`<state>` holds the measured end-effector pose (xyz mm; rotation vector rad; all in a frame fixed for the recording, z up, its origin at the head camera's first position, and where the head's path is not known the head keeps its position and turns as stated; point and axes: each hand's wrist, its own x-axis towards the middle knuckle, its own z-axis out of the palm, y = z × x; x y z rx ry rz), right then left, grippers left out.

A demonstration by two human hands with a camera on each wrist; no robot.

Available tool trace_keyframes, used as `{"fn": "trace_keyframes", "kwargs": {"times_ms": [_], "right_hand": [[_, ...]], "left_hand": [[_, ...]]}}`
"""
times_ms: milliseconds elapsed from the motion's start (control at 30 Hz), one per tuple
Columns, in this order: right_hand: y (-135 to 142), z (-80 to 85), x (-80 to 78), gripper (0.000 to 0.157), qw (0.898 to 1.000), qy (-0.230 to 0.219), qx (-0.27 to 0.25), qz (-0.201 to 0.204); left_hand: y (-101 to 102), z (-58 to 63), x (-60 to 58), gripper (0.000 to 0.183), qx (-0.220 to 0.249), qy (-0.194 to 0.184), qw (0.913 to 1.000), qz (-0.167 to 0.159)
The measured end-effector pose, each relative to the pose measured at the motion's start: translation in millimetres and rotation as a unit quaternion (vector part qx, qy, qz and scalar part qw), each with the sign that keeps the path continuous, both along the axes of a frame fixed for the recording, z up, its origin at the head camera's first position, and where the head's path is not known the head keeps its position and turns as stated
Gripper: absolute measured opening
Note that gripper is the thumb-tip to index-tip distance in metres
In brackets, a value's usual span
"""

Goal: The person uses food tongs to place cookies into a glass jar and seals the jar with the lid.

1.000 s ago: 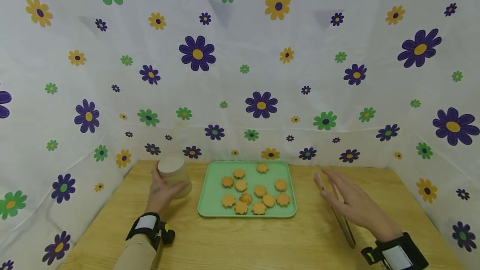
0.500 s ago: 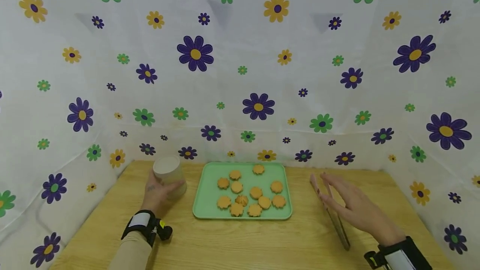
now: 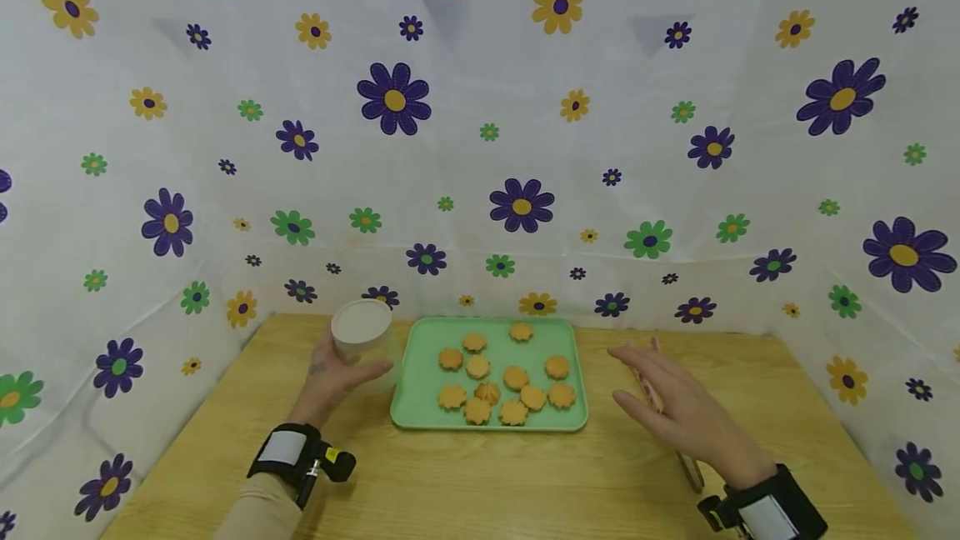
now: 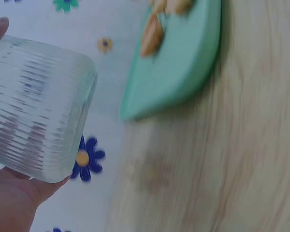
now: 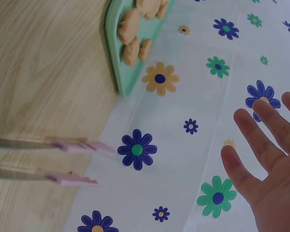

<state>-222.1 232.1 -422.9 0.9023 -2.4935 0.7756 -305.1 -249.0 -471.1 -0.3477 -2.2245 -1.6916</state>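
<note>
My left hand (image 3: 333, 377) grips a clear ribbed jar (image 3: 362, 332) with a whitish round top, close by the left side of a green tray (image 3: 491, 425). In the left wrist view the jar (image 4: 38, 106) is held above the wooden table, fingers behind it and a thumb tip at the upper left. Several round, scalloped cookies (image 3: 477, 367) lie on the tray. To the right of the tray, my right hand (image 3: 686, 411) is spread with straight fingers over a pair of tongs (image 3: 690, 472). Pink tips show on the tongs (image 5: 72, 147) in the right wrist view, apart from the hand.
The wooden table (image 3: 480, 490) runs back to a white curtain (image 3: 450, 165) printed with flowers, which also closes in both sides. Each wrist wears a black strap with a small camera.
My left hand has lifted the jar and brought it right, nearer the tray. My right hand has shifted slightly left, still spread above the tongs. The tray and cookies stay put.
</note>
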Motion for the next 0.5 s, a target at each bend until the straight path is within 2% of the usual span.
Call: {"fn": "trace_keyframes", "kwargs": {"times_ms": [67,233,367,500], "right_hand": [[-4,0.2,-1.4,0.05,1.0,0.005,-0.005,0.012],[-13,-2.8,-0.8,0.046,0.999,0.012,-0.017,0.043],[-25,-8.1,-0.4,0.045,0.999,0.026,-0.017,0.041],[-43,-15.1,-3.2,0.048,0.998,0.03,-0.047,0.044]], "left_hand": [[9,4.8,4.9,0.096,0.005,0.005,0.9999,-0.014],[24,6.1,18.1,0.096,-0.029,-0.003,0.9988,-0.039],[40,6.7,26.4,0.096,-0.031,-0.002,0.996,-0.083],[60,8.4,33.1,0.098,-0.018,0.002,0.9928,-0.118]]}}
